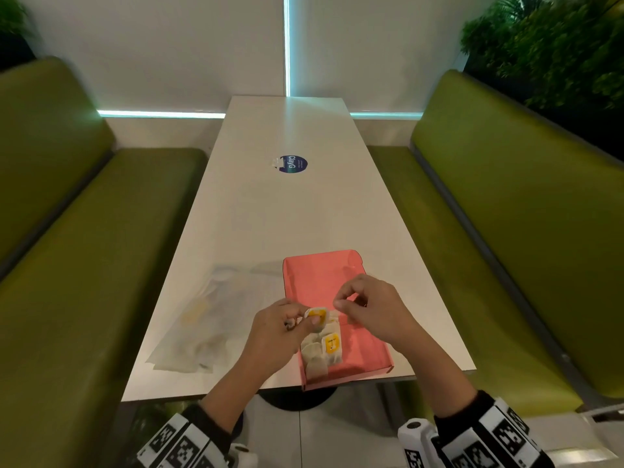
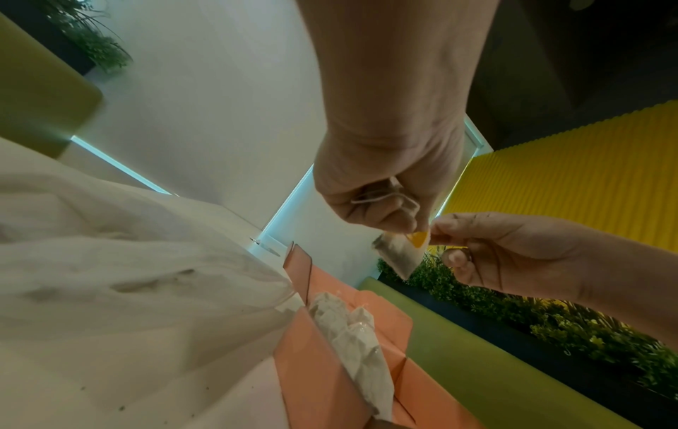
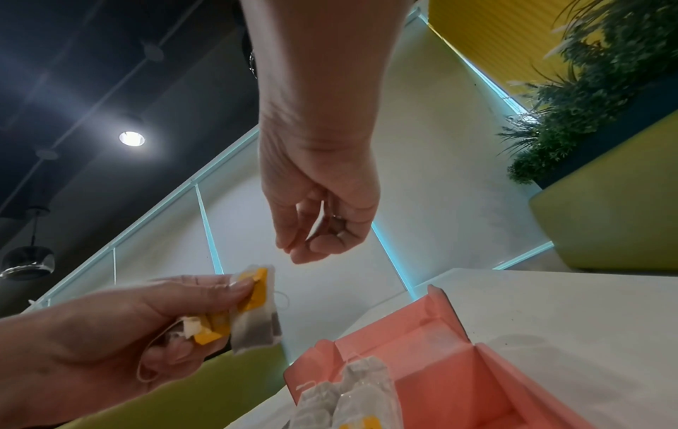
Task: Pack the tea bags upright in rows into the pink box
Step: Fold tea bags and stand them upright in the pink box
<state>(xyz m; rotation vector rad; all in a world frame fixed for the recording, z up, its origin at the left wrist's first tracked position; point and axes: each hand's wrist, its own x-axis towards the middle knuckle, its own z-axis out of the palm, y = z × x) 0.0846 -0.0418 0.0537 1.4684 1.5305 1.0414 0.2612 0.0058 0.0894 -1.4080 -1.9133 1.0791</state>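
Note:
The open pink box (image 1: 320, 275) lies at the table's near edge. A few tea bags (image 1: 320, 352) with yellow tags lie in its near-left corner; they also show in the wrist views, tea bags (image 2: 352, 333) and tea bags (image 3: 359, 394). My left hand (image 1: 312, 319) hovers over the box's left side and pinches a small bunch of tea bags (image 3: 257, 316) by their yellow tags. My right hand (image 1: 339, 304) is just to the right, fingers loosely bent and holding nothing. Its index fingertip (image 2: 434, 230) touches the held yellow tag (image 2: 418, 239).
A crumpled clear plastic bag (image 1: 202, 319) lies on the white table (image 1: 287, 214) left of the box. A round blue sticker (image 1: 289, 164) sits mid-table. Green benches (image 1: 84, 265) flank both sides. The box's near end overhangs the table edge.

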